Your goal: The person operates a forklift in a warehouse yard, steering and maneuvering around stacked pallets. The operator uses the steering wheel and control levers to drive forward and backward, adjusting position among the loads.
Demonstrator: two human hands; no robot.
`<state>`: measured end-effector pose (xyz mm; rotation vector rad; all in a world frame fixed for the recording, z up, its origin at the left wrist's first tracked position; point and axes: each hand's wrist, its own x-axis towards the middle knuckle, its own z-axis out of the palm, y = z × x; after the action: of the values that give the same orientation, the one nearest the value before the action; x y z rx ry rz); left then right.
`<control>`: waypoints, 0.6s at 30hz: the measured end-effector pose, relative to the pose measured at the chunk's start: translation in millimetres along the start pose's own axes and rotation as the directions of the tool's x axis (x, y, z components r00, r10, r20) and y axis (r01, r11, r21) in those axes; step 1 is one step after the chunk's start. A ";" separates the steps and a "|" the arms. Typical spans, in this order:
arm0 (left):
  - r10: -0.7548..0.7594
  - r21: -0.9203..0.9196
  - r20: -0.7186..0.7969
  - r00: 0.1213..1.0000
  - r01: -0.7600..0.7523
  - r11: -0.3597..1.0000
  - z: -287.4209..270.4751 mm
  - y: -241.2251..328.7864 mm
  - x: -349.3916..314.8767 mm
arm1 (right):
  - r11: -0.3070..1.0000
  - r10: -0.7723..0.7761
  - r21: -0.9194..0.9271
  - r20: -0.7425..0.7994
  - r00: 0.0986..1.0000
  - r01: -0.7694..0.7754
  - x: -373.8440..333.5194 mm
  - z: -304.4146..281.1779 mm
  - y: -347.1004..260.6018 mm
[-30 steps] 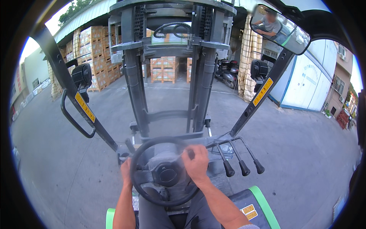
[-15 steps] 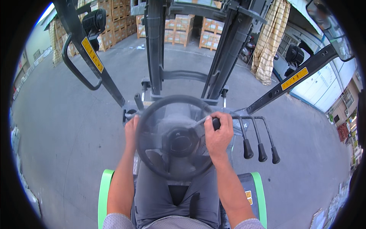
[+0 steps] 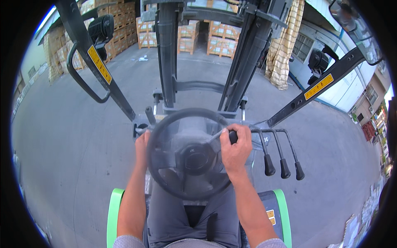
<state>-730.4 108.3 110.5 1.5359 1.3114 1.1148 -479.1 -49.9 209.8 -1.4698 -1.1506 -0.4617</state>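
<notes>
I sit at a forklift with a dark round steering wheel [image 3: 196, 196], its rim and spokes slightly blurred. My right hand [image 3: 236, 149] is closed around a black knob [image 3: 233, 137] at the wheel's upper right; what the knob is fixed to is covered by the hand. Against the left of the rim rests my left hand [image 3: 142, 144], beside a short dark lever [image 3: 149, 114]. Its fingers are partly hidden, so what they grip cannot be made out. Three levers with black knobs [image 3: 285, 168] stand to the right of my right hand, untouched.
Ahead rises the dark mast [image 3: 167, 58], with slanted frame posts [image 3: 293, 106] either side. Stacked wooden crates [image 3: 223, 39] stand beyond it. A checked curtain [image 3: 279, 62] hangs at the far right by a white wall [image 3: 331, 87]. Grey pavement [image 3: 78, 140] surrounds the truck.
The crates and curtain have shifted left past the mast, and the view has tilted up a little. Both hands stay in the same places on the truck.
</notes>
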 end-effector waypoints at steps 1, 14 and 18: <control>0.010 0.007 0.007 1.000 -0.010 1.000 -2.2 -3.4 3.0 | 1.000 -0.005 0.002 -0.008 1.000 0.005 -0.6 3.4 -2.0; 0.046 -0.143 0.057 0.997 -0.038 0.989 -23.3 -30.7 37.1 | 0.996 -0.050 -0.076 -0.078 0.996 0.044 -4.2 42.9 -36.9; 0.071 -0.106 0.026 0.997 -0.068 0.992 -24.0 -35.0 44.8 | 0.996 -0.028 -0.088 -0.078 0.997 0.021 -2.6 54.1 -39.8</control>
<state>-759.9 158.1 89.1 1.5245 1.1691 1.1813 -530.7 -7.1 214.1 -1.5001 -1.0990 -0.5885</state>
